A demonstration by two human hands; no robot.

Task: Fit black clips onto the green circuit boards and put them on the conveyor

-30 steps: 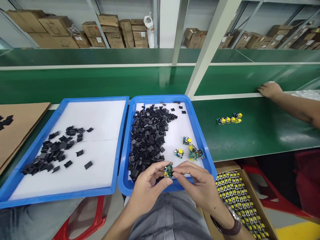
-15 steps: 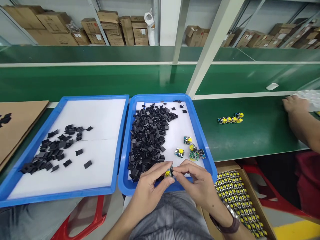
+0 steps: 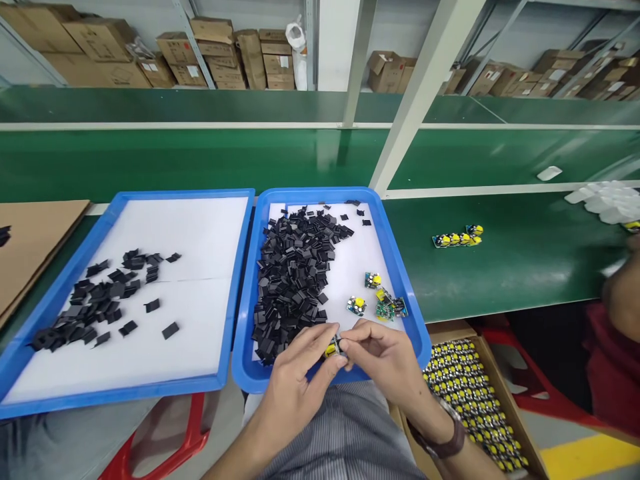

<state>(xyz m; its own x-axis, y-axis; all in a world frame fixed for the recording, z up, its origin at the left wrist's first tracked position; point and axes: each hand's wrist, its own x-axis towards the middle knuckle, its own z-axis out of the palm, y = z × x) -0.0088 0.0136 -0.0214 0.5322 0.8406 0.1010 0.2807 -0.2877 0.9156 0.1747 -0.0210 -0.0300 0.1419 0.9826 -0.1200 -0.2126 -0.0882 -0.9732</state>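
Over the near edge of the right blue tray point(image 3: 242, 333), my left hand point(image 3: 297, 373) is closed on a small circuit board point(image 3: 331, 349) with a yellow component. The thumb and fingers of my right hand point(image 3: 390, 360) pinch the board's right side, at a dark part mostly hidden by the fingertips. A large heap of small folded black plastic pieces point(image 3: 293, 273) lies to the left in this tray. Several similar boards, one a loose board point(image 3: 357, 305) with a yellow top, lie on the white liner beyond my right hand.
The left blue tray point(image 3: 225, 327) holds scattered black pieces point(image 3: 107, 293). Joined boards point(image 3: 455, 239) sit on the green bench point(image 3: 520, 267). At the lower right, a carton point(image 3: 520, 400) holds rows of boards. A co-worker's arm point(image 3: 623, 293) is at the right edge, near clear plastic wrap point(image 3: 607, 200).
My hands stay together on the circuit board, with a slight shift of the fingers. The co-worker's hand has drawn back from the plastic wrap toward the near right. The view has shifted slightly.
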